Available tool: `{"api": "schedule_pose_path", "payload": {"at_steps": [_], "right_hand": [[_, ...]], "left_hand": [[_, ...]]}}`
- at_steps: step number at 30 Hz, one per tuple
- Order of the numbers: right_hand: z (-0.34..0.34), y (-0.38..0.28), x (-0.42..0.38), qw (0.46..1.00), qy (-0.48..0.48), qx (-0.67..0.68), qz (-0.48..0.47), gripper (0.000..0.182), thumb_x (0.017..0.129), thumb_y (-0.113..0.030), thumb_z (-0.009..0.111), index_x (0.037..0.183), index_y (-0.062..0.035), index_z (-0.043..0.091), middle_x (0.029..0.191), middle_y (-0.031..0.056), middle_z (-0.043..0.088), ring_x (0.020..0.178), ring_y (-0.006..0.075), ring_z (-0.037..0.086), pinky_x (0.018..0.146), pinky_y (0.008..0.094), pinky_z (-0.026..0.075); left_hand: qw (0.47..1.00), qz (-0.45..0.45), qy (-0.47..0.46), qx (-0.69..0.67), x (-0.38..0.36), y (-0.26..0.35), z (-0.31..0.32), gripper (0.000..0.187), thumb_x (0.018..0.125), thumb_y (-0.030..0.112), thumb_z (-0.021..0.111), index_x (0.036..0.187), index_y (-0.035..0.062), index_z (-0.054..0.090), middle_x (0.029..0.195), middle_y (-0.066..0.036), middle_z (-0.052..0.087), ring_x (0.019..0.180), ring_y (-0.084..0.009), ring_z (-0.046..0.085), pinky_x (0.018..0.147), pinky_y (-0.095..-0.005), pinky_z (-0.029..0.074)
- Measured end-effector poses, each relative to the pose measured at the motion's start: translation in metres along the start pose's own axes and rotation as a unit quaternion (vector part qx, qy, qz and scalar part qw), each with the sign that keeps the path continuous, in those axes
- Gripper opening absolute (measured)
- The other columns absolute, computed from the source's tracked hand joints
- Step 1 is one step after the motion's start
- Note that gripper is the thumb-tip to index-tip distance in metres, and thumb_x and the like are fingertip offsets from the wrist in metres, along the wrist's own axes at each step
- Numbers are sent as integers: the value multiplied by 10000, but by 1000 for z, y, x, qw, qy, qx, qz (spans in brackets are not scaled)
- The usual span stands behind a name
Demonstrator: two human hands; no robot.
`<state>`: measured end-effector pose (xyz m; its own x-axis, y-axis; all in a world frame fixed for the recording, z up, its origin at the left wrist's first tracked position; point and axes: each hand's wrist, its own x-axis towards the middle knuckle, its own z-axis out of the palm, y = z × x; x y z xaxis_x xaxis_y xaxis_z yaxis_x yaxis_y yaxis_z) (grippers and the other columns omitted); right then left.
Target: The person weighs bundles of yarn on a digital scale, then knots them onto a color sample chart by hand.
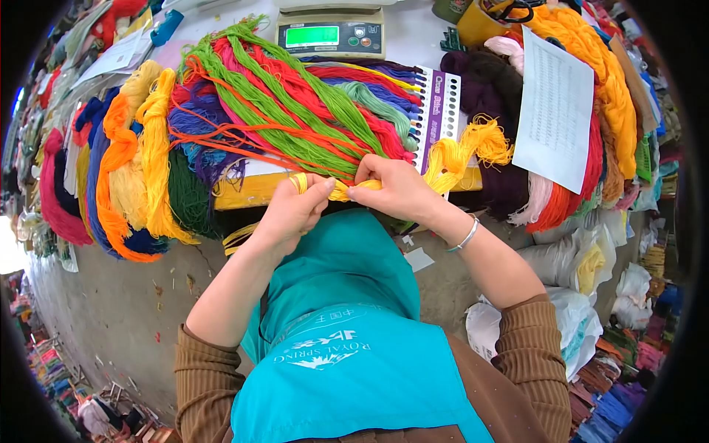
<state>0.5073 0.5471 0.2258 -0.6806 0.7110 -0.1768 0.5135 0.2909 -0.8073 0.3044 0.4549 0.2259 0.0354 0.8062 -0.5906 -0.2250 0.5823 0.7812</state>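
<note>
A hank of yellow thread [448,164] runs across the front edge of the table, and both my hands grip it. My left hand [298,201] pinches its left part between thumb and fingers, with a loop near the forefinger. Close beside it, my right hand [389,188] is closed on the same yellow strand, thumb toward the left. The hank's loose tail spreads out to the right of my right hand. Just behind my hands lie green thread [295,88], red thread and thin orange strands. A purple and white punched thread card [438,111] holds several coloured threads.
A scale [330,34] with a lit green display stands behind the threads. Yellow and orange hanks [153,140] hang over the edge at left. At right, a printed sheet [554,111] rests on dark, red and orange hanks. Plastic bags [576,251] lie on the floor.
</note>
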Motion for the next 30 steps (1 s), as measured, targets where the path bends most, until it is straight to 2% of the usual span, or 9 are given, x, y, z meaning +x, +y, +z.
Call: {"api": "schedule_pose_path", "payload": {"at_steps": [6,12,14,20,21,22,25,29,30], "right_hand": [[2,-5,1,1000,12,-22,10,336,840,-328,725,896,-22,598,786,124,656,724,243,653,650,361,492],[6,-4,2,997,17,-69,20,378,860,-405,681,937,-44,602,837,164,679,793,355,669,693,444,503],[4,0,4,998,18,-55,26,383,863,-411,678,942,-44,598,843,170,677,788,363,665,694,448,501],[-17,-1,8,988,-84,94,89,471,863,-447,730,976,-16,574,774,98,657,673,212,649,576,349,497],[-21,0,7,978,-118,148,87,496,856,-443,750,999,-9,558,752,69,642,640,159,621,541,304,479],[-22,0,8,964,-152,201,84,523,849,-440,770,1022,-2,543,731,39,627,607,107,593,506,259,462],[-22,3,11,946,-174,255,97,546,834,-421,794,1051,-2,519,704,22,616,560,74,568,483,219,441],[-22,4,11,945,-172,258,107,542,828,-413,800,1055,-8,521,690,12,608,551,64,562,479,214,438],[-21,3,11,946,-169,254,110,512,831,-371,800,1058,-8,520,693,16,613,548,67,565,477,217,444]], "left_hand": [[973,-22,-95,-207,1,-2,10,201,1012,293,586,918,114,579,578,95,365,435,-18,248,402,-224,157],[983,-43,-172,-56,-6,21,10,268,1036,281,506,909,86,639,485,82,339,405,-35,240,384,-241,159],[994,13,-87,66,-3,25,13,310,1024,272,513,846,76,673,477,67,406,409,-37,291,393,-236,188],[980,151,9,129,4,10,28,251,970,222,623,890,13,737,646,16,579,553,-48,468,498,-244,341],[942,274,18,194,12,-8,23,176,927,176,667,973,23,741,786,-24,622,642,-136,543,586,-315,425],[942,274,17,193,8,-4,25,176,927,176,667,973,23,741,786,-24,622,642,-136,543,586,-315,425],[788,343,82,504,0,4,32,211,876,255,684,1023,106,712,820,-103,594,744,-321,617,657,-457,478],[769,355,110,520,4,-5,36,254,876,150,676,1119,84,703,871,-114,637,794,-292,637,694,-397,490],[843,285,73,451,8,-6,33,261,880,150,665,1130,82,695,884,-134,659,815,-314,650,712,-412,499]]}}
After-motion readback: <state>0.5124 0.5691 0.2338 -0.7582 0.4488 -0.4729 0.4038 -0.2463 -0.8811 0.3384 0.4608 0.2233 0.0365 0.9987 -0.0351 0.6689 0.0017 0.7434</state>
